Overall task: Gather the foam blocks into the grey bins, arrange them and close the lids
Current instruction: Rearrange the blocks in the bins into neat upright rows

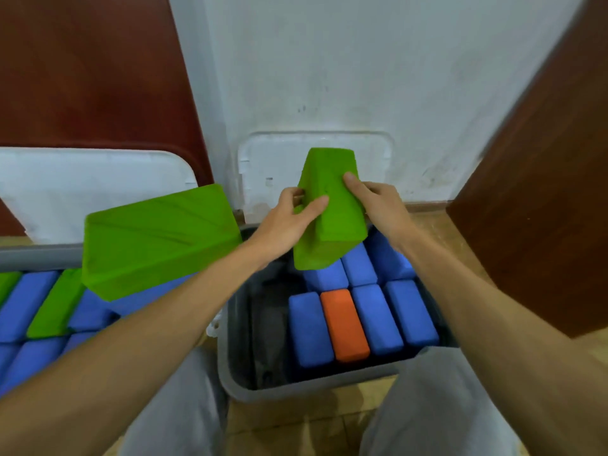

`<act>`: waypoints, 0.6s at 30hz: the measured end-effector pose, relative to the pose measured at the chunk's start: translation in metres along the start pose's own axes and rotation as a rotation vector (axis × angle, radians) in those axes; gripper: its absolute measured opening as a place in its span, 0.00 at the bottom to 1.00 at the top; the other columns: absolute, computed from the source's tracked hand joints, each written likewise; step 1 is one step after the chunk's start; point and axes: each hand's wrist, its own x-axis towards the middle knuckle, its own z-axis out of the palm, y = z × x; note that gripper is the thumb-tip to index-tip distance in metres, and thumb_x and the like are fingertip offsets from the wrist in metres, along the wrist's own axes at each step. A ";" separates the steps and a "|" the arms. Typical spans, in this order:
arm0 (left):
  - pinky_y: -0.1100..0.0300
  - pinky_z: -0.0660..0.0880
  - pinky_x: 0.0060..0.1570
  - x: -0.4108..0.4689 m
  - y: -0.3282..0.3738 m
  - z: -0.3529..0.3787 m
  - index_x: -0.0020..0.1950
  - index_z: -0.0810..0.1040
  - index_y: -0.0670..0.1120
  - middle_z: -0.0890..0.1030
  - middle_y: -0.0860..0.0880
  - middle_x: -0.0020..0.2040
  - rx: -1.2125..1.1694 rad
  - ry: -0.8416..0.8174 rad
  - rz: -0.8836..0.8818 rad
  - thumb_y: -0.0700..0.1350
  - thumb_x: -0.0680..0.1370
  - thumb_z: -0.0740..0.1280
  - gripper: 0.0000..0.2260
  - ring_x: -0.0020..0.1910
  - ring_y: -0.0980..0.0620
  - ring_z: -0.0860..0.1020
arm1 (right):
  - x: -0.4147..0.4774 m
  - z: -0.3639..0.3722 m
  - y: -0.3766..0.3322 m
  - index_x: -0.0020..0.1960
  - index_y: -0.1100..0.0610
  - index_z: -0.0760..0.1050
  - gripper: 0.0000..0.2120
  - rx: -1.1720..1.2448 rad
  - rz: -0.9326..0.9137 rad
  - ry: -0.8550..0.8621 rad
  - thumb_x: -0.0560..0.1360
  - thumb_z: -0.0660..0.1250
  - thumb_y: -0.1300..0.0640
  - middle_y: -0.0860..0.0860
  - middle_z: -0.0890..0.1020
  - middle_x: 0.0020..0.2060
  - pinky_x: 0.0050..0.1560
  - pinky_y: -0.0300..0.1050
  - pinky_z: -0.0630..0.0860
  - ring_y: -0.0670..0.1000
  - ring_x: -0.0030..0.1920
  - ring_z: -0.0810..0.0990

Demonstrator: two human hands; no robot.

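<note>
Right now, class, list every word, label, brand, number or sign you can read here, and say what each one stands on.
No text here can be read.
Small dark label on the white lid behind the right grey bin: too small and blurred to read.
Green foam block, gripped by the left hand and right hand: no print visible.

Bare forearms (158, 324), light grey trousers (184, 406)
</note>
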 end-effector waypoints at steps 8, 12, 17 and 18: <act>0.59 0.74 0.60 -0.002 -0.061 0.004 0.70 0.68 0.48 0.76 0.52 0.66 -0.010 0.105 -0.071 0.56 0.79 0.63 0.23 0.59 0.56 0.77 | 0.010 0.025 0.040 0.55 0.58 0.79 0.12 0.048 0.063 -0.245 0.80 0.62 0.52 0.53 0.84 0.46 0.45 0.43 0.81 0.47 0.42 0.82; 0.60 0.71 0.62 -0.005 -0.088 0.007 0.71 0.66 0.45 0.73 0.49 0.68 -0.067 0.101 -0.096 0.51 0.80 0.63 0.22 0.62 0.57 0.74 | 0.013 0.035 0.061 0.57 0.58 0.76 0.08 0.078 0.106 -0.350 0.80 0.61 0.58 0.43 0.82 0.36 0.34 0.31 0.75 0.36 0.32 0.79; 0.58 0.71 0.64 -0.008 -0.103 0.010 0.69 0.66 0.45 0.74 0.49 0.65 -0.048 0.147 -0.082 0.49 0.80 0.63 0.19 0.62 0.55 0.74 | 0.017 0.037 0.068 0.62 0.58 0.77 0.14 0.051 0.123 -0.388 0.79 0.64 0.55 0.50 0.83 0.48 0.40 0.36 0.77 0.43 0.42 0.82; 0.56 0.72 0.63 -0.009 -0.105 0.010 0.69 0.66 0.46 0.75 0.50 0.64 -0.042 0.155 -0.094 0.51 0.80 0.62 0.19 0.62 0.55 0.75 | 0.017 0.039 0.070 0.62 0.59 0.77 0.15 0.032 0.131 -0.391 0.79 0.64 0.53 0.51 0.83 0.50 0.41 0.38 0.77 0.46 0.45 0.82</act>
